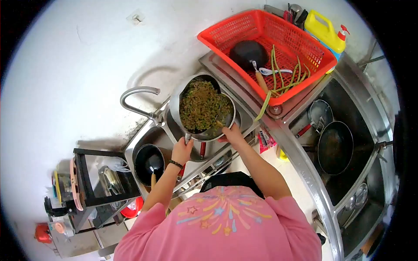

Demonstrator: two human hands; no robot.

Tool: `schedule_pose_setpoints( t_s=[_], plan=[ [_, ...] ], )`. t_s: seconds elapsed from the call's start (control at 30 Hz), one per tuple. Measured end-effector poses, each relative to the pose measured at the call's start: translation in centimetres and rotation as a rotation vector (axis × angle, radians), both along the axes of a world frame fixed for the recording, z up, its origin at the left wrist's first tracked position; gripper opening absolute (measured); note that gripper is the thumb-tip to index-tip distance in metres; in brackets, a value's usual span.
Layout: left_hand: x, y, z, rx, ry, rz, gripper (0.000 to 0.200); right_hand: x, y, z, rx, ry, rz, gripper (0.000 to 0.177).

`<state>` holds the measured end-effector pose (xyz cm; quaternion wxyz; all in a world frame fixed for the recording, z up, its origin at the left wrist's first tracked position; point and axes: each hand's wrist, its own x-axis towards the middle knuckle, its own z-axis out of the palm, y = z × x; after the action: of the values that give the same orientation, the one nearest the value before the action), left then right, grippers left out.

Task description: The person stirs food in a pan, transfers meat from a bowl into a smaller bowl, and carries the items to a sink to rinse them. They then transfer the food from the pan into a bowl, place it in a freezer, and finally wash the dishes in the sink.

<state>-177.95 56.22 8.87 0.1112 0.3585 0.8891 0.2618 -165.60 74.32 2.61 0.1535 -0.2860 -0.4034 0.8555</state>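
My left hand (182, 150) is closed around the handle of a pot (176, 104) that is tipped on its side. Brown-green chopped food (200, 104) fills the pot's mouth. Partly under it sits a metal pan (231, 124) with a red handle (203, 149), with some of the same food inside. At the pan's right rim, my right hand (234, 134) has its fingers closed near the food. A short yellowish piece shows by the fingertips, but what they grip is hidden. Both vessels are above the sink (174, 126).
A red plastic basket (230, 28) holds a black wok-like pan (249, 54), a spoon and long green beans. A curved faucet (140, 90) rises behind the sink. Another black pan (149, 158) sits at left. On the right, a stove (311, 185) carries a frying pan (335, 148).
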Motion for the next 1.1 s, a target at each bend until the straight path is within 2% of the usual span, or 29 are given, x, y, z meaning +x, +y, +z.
schedule_pose_setpoints(
  t_s=[0.13, 0.2, 0.43, 0.5, 0.57, 0.73, 0.8, 0.87, 0.9, 0.93, 1.0, 1.1],
  plan=[
    [0.6, 0.1, 1.5, -0.064, -0.087, 0.064, 0.033, -0.2, -0.4, 1.1, 0.013, 0.030, -0.042, 0.037],
    [0.4, -0.3, 1.2, -0.053, 0.026, 0.053, 0.034, -0.2, -1.2, 1.6, 0.020, -0.001, -0.061, 0.036],
    [0.6, -0.1, 2.3, -0.049, 0.081, 0.052, 0.035, -1.6, -0.1, 1.7, 0.037, 0.020, 0.008, 0.043],
    [1.1, -1.1, 2.9, -0.036, 0.062, 0.064, 0.036, -1.8, -0.6, 0.9, 0.056, 0.037, 0.012, 0.044],
    [0.6, -0.8, 3.0, -0.012, 0.051, 0.062, 0.036, -1.5, -0.5, 3.0, 0.063, 0.001, -0.066, 0.043],
    [0.4, -1.0, 5.0, -0.113, 0.043, 0.117, 0.035, -2.6, -1.1, 1.9, 0.057, 0.039, -0.032, 0.043],
    [-0.7, -1.3, 3.4, -0.048, 0.039, 0.142, 0.035, -3.0, -0.2, 2.9, 0.090, 0.046, -0.058, 0.042],
    [-0.7, -1.4, 2.6, -0.027, 0.046, 0.124, 0.038, -3.3, -0.9, 2.8, 0.139, 0.001, 0.013, 0.036],
    [-1.4, -0.9, 2.2, -0.129, 0.084, 0.160, 0.037, -3.9, -0.5, 2.0, 0.106, 0.004, 0.084, 0.037],
    [-1.5, -0.7, 2.6, -0.094, 0.101, 0.140, 0.036, -3.8, -0.9, 2.5, 0.110, 0.012, 0.094, 0.037],
    [-1.4, -1.2, 2.8, -0.105, 0.118, 0.126, 0.036, -2.8, -0.8, 4.1, 0.102, 0.043, -0.034, 0.036],
    [-1.1, -0.8, 2.5, -0.013, 0.067, 0.145, 0.036, -4.3, -0.4, 1.2, 0.146, -0.006, -0.036, 0.038]
  ],
)
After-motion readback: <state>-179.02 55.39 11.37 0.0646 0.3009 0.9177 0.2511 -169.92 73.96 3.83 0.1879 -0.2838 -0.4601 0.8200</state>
